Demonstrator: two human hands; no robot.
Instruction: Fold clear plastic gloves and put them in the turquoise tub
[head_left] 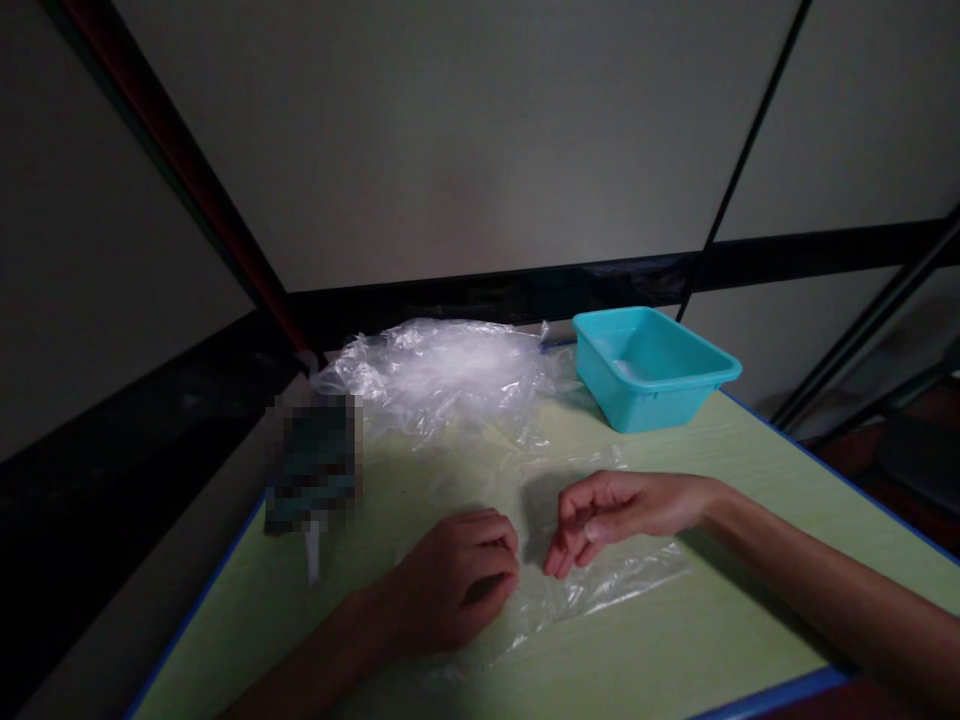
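A flat clear plastic bag (600, 575) lies on the light green table (675, 650) in front of me. My left hand (454, 590) rests on its left part with the fingers curled under. My right hand (615, 515) hovers just over the bag's middle, fingers bent together and pointing down-left, the tips close to the plastic. Whether either hand pinches the film is hidden by the fingers. The two hands sit a few centimetres apart.
A crumpled heap of clear plastic bags (442, 375) lies at the back of the table. A turquoise plastic tub (652, 370) stands at the back right. A dark blurred-out object (311, 460) sits at the left edge. The table has a blue rim.
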